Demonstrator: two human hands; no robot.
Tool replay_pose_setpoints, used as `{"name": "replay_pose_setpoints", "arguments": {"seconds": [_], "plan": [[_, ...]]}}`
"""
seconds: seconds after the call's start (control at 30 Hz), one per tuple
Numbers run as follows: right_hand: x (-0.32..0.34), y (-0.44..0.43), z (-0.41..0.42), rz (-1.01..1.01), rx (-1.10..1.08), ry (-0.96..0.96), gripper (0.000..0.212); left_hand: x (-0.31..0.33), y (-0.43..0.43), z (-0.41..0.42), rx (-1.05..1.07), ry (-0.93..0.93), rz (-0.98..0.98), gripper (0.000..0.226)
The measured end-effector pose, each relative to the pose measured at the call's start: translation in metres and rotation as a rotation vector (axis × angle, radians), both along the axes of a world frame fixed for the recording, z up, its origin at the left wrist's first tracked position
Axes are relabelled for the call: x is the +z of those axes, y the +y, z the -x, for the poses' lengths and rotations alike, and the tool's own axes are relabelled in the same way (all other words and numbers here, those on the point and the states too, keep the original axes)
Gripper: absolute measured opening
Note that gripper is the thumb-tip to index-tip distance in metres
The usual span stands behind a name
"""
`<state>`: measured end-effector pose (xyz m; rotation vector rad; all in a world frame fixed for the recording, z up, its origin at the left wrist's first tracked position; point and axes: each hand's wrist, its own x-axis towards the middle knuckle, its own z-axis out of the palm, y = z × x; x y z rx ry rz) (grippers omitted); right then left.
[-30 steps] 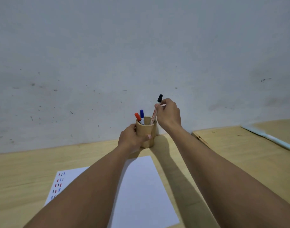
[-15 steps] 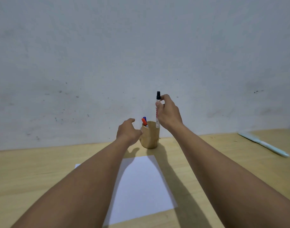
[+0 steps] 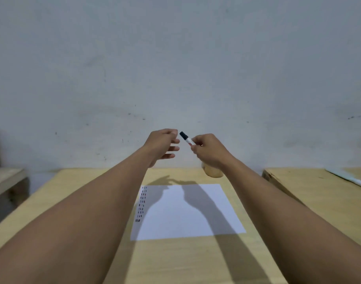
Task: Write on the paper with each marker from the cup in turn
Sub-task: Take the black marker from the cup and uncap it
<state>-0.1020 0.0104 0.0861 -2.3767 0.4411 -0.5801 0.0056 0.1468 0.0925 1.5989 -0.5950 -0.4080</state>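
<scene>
Head view: a black-capped marker (image 3: 186, 138) is pinched in the right hand (image 3: 209, 152), tilted cap-first toward the left hand (image 3: 161, 145), whose fingers are loosely spread and empty, just beside the cap. Both are held above the table (image 3: 89, 193); the cup (image 3: 213, 172) is mostly hidden behind the right wrist, beyond the paper (image 3: 187, 212).

Counting two bare hands: left hand (image 3: 162, 144) at 11 o'clock of the paper, fingers spread, right hand (image 3: 208, 151) at 12 o'clock, closing around the marker. Counting one marker (image 3: 186, 138), black-capped. Counting one paper (image 3: 196, 212), bearing one column of small marks (image 3: 141, 203) along its 9 o'clock edge. Counting one cup (image 3: 213, 172), mostly hidden. Counting two desk surfaces: desk (image 3: 175, 261) and a second desk (image 3: 310, 187) at 3 o'clock.
</scene>
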Motion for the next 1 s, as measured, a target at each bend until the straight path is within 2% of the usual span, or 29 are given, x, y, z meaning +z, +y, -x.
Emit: {"name": "replay_pose_setpoints", "arguments": {"seconds": [0.23,0.33,0.4,0.43,0.5,0.57,0.63,0.7,0.83,0.87,1.0], "plan": [[0.008,0.024,0.004,-0.132,0.154,-0.005,0.016,0.007,0.031,-0.005,-0.038,-0.009,0.003,0.015],[0.010,0.027,0.008,-0.398,0.210,-0.043,0.018,0.006,0.038,-0.008,-0.040,0.074,0.012,0.016],[0.013,0.027,0.013,-0.651,0.297,-0.016,0.015,0.005,0.042,-0.010,-0.054,0.151,0.042,0.015],[0.013,0.027,0.015,-0.814,0.348,-0.012,0.022,0.005,0.044,-0.012,-0.061,0.178,0.055,0.014],[0.010,0.026,0.020,-1.114,0.432,-0.072,0.052,0.006,0.048,-0.013,-0.064,0.221,0.085,0.013],[0.003,0.024,0.021,-1.285,0.512,-0.153,0.082,0.008,0.051,-0.013,-0.065,0.247,0.119,0.013],[-0.004,0.027,0.020,-1.386,0.574,-0.221,0.094,0.011,0.054,-0.012,-0.071,0.255,0.143,0.014],[-0.010,0.034,0.015,-1.460,0.599,-0.298,0.085,0.015,0.056,-0.011,-0.077,0.246,0.155,0.011],[-0.016,0.055,-0.001,-1.385,0.403,-0.430,0.029,0.017,0.061,-0.011,-0.053,0.193,0.135,0.007],[-0.017,0.059,-0.004,-1.357,0.357,-0.449,0.021,0.016,0.063,-0.011,-0.048,0.182,0.117,0.006],[-0.016,0.066,-0.014,-1.233,0.265,-0.472,0.010,0.011,0.068,-0.014,-0.071,0.158,0.079,0.009]]}}
